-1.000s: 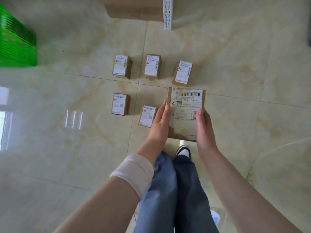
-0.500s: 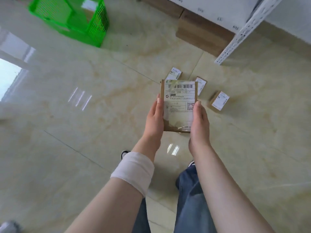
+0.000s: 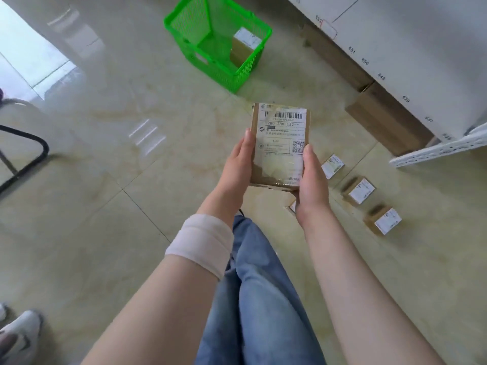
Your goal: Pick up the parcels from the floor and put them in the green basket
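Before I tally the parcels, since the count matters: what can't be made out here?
Head view only:
- Small parcel on the floor: mostly hidden behind the right hand.
- Green basket: the parcel inside is partly veiled by mesh; others could hide.
- Held parcel: label print too blurred.

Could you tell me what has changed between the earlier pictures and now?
The person has turned away from the parcels on the floor toward the green basket, which now lies straight ahead with one parcel inside. The floor parcels have slid to the right of the view. Unchanged: the left hand and right hand still hold the labelled parcel by its sides, label up.
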`<state>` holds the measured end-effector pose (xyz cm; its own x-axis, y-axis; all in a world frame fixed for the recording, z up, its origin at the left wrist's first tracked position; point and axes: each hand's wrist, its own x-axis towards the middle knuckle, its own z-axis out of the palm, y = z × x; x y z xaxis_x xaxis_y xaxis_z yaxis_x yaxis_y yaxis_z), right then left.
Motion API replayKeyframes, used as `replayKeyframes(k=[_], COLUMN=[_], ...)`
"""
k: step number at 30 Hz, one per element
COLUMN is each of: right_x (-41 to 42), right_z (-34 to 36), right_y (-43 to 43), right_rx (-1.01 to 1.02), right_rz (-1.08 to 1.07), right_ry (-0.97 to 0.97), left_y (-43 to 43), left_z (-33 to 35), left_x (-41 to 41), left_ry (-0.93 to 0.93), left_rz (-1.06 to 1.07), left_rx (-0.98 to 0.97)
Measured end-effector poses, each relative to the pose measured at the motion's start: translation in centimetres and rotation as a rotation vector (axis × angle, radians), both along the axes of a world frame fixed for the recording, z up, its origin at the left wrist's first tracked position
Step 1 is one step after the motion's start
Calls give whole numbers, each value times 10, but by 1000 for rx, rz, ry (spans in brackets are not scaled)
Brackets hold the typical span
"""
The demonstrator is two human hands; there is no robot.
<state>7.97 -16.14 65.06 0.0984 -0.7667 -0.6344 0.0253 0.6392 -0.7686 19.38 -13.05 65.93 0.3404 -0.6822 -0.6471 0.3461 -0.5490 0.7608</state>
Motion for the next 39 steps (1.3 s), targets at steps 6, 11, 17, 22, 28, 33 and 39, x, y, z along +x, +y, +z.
replayKeyframes(k=[6,11,17,22,28,33,39], right_x=[92,180,290,375,449,488,518], right_z=[23,38,42,40,37,30,-2], right_y=[-48,-96,-151,-201,-251,-298,-379], right_rx=[-1,-15,-51,-59,-50,-34,12], right_rz=[86,212,240,171,67,-31,-110], right_ry=[-2,-16,-26,18,31,70,11], left_y=[-42,-76,-132,-187,-250,-305,-396], left_z=[27,36,42,35,40,26,-7], left_x=[86,169,274,362,446,483,517], left_ry=[5,-10,-49,-31,-2,18,18], left_rz=[73,187,254,191,62,-6,-80], left_rx=[21,22,-20,-64,-93,-39,-4])
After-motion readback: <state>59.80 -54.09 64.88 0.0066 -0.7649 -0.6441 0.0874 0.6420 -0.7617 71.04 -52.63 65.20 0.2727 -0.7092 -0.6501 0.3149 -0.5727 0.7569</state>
